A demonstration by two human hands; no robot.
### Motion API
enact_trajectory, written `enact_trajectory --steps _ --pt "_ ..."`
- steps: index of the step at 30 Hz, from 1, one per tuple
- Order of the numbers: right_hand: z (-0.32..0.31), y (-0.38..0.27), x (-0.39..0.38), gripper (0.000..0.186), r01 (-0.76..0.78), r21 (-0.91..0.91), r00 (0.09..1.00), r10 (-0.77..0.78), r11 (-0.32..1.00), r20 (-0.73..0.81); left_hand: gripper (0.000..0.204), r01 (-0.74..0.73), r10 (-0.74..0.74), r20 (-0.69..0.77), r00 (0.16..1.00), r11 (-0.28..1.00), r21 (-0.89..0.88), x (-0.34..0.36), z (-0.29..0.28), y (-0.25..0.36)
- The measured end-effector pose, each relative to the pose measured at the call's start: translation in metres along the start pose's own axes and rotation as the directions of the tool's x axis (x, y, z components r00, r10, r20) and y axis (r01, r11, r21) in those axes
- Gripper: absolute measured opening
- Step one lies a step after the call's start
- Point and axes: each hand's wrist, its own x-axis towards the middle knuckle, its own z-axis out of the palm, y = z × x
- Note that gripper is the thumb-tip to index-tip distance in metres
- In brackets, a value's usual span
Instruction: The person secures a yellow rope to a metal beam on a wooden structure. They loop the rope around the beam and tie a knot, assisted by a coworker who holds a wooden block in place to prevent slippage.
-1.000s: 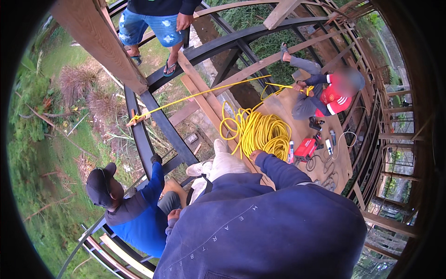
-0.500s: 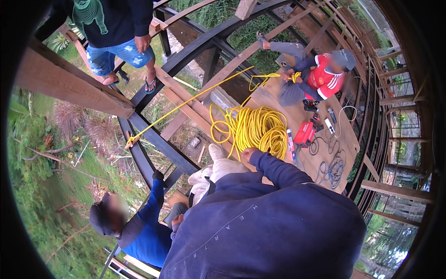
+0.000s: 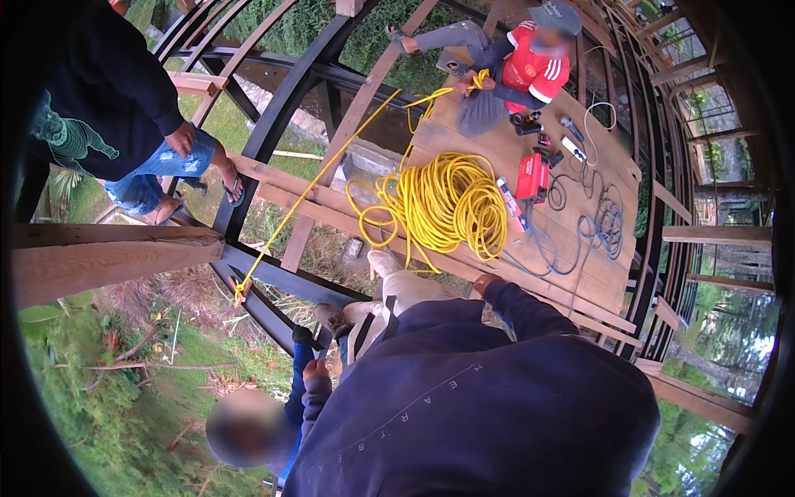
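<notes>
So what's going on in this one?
The wearer's right hand is down by the near edge of the wooden boards, close to a big coil of yellow rope. The left hand is next to a co-worker's blue sleeve; whether either hand holds anything is unclear. On the boards, a co-worker in red holds part of the rope, and a stretch reaches a dark beam. A red machine sits right of the coil.
</notes>
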Motion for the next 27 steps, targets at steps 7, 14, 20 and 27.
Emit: enact_trajectory --steps 7,14,20,27 --pt "0.048 0.022 -0.06 0.037 -0.093 0.175 0.994 0.081 0.98 0.078 0.029 0.053 -0.054 0.018 0.998 0.998 0.045 0.032 -0.044 0.061" --pt "0.027 0.059 -0.053 0.039 -0.209 0.528 0.933 0.329 0.823 -0.143 0.027 -0.419 0.26 0.353 0.899 0.745 0.518 0.086 0.002 0.028" --pt "-0.036 0.182 0.002 0.02 0.156 0.26 0.842 0.009 0.953 -0.54 0.028 -0.216 0.16 0.177 0.971 0.907 0.361 0.136 0.054 0.151" --pt "-0.393 0.312 0.083 0.022 0.134 0.281 0.498 0.181 0.95 -0.848 0.019 -0.123 0.131 0.224 0.966 0.991 -0.047 0.125 0.143 0.395"
